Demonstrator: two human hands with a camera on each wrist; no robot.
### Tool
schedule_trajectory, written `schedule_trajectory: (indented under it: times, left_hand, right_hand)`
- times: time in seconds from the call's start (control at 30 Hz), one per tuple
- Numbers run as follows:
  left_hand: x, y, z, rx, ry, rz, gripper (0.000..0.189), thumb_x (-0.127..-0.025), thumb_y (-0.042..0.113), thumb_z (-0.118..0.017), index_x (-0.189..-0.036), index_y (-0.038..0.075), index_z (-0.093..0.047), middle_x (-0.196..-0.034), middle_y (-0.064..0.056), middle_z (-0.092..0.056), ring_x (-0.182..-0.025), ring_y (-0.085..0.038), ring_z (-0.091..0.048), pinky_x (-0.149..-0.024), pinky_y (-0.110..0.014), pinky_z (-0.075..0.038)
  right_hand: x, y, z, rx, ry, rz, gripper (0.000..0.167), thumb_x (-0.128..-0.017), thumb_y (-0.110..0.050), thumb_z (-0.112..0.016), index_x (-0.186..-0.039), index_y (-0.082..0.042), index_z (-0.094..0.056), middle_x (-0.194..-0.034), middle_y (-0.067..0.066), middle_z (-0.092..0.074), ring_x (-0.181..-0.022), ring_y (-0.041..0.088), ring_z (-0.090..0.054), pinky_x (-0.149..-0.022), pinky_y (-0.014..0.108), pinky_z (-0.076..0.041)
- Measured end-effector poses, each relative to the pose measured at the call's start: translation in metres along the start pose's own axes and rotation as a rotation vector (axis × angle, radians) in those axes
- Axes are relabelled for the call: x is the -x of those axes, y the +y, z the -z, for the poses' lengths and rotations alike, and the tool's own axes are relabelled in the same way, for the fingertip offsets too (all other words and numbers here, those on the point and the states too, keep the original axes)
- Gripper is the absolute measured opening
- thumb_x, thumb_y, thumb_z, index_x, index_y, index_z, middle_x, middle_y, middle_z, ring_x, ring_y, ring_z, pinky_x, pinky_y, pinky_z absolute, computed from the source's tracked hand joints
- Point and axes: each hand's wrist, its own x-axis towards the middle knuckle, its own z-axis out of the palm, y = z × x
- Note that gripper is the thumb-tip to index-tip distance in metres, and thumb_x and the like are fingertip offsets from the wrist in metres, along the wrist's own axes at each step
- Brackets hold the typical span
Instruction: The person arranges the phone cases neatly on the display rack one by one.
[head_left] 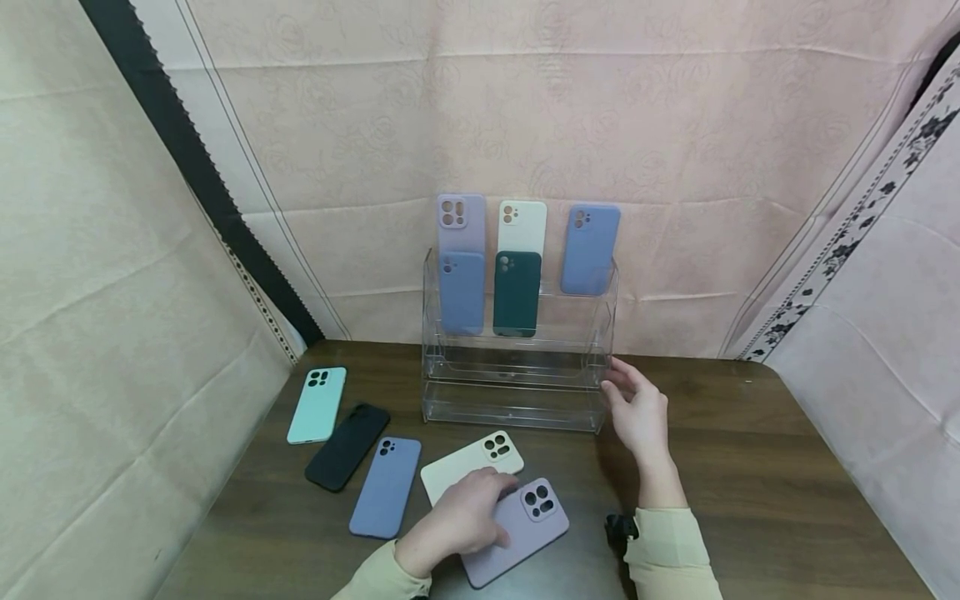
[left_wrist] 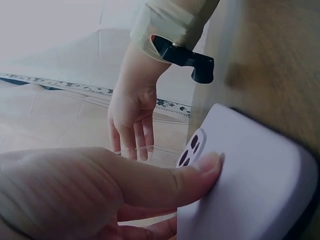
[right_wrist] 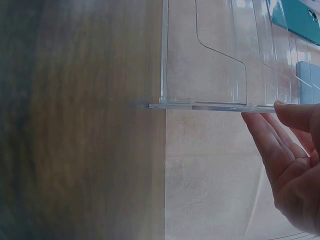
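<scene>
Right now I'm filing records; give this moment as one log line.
left grip: holding lilac phone case; right grip: touching side of clear rack; green case: in rack

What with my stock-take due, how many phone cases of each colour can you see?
Blue cases: 3
Lavender cases: 2
Off-white cases: 2
Mint case: 1
Black case: 1
Dark green case: 1
Total: 10
</scene>
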Motion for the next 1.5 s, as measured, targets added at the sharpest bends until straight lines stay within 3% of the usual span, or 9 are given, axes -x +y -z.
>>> schedule_trajectory:
  times: [0.23,0.43,0.63,1.0,1.27,1.5]
  left_hand:
    - [0.0,-0.003,0.007,0.106,-0.006,-0.002,0.065,-0.066,0.006,-0.086,-0.129,0.01,-0.068,-0.083,0.01,-0.055,-0.074,-0.005,-0.05,-0.065,-0.023,-0.045]
    - [0.0,-0.007,0.011,0.132,-0.004,-0.031,0.059,-0.066,0.006,-0.086,-0.123,0.01,-0.072,-0.079,0.013,-0.057,-0.067,-0.003,-0.05,-0.061,-0.022,-0.045]
    - [0.0,-0.012,0.017,0.256,-0.039,-0.064,0.044,-0.069,0.003,-0.087,-0.112,0.008,-0.076,-0.075,0.009,-0.06,-0.063,-0.001,-0.053,-0.058,-0.02,-0.047]
    - [-0.004,-0.019,0.03,0.419,-0.06,-0.086,0.018,-0.08,0.008,-0.083,-0.092,0.015,-0.071,-0.078,0.009,-0.063,-0.071,-0.006,-0.058,-0.062,-0.024,-0.05]
    - [-0.014,-0.022,0.045,0.504,-0.008,-0.116,0.013,-0.088,0.01,-0.077,-0.098,0.015,-0.071,-0.085,0.005,-0.065,-0.079,-0.011,-0.062,-0.062,-0.029,-0.056]
    - [-0.037,-0.008,0.07,0.572,0.14,-0.127,0.013,-0.095,0.009,-0.069,-0.105,0.017,-0.069,-0.095,0.002,-0.067,-0.087,-0.016,-0.065,-0.075,-0.04,-0.059]
  right_hand:
    - [0.0,-0.001,0.001,-0.004,-0.002,0.004,0.042,-0.096,-0.01,-0.068,-0.137,-0.018,-0.062,-0.117,0.01,-0.073,-0.098,0.028,-0.073,-0.066,0.026,-0.059]
    - [0.0,-0.001,0.001,-0.007,-0.007,-0.002,0.042,-0.096,-0.01,-0.068,-0.137,-0.018,-0.063,-0.117,0.01,-0.073,-0.098,0.028,-0.073,-0.067,0.027,-0.06]
    - [0.001,-0.001,0.001,-0.012,-0.006,-0.006,0.042,-0.096,-0.01,-0.069,-0.137,-0.017,-0.063,-0.117,0.01,-0.073,-0.098,0.029,-0.073,-0.067,0.027,-0.06]
    - [0.0,-0.002,0.001,-0.018,-0.006,0.006,0.041,-0.096,-0.009,-0.069,-0.137,-0.016,-0.063,-0.116,0.011,-0.073,-0.098,0.029,-0.073,-0.067,0.027,-0.06]
    - [-0.001,-0.002,0.001,-0.023,-0.002,0.005,0.042,-0.096,-0.01,-0.069,-0.137,-0.017,-0.063,-0.116,0.011,-0.073,-0.096,0.028,-0.073,-0.066,0.025,-0.059]
    - [0.0,0.0,0.001,-0.01,0.004,0.015,0.041,-0.096,-0.01,-0.069,-0.136,-0.016,-0.063,-0.116,0.01,-0.073,-0.095,0.028,-0.074,-0.067,0.027,-0.06]
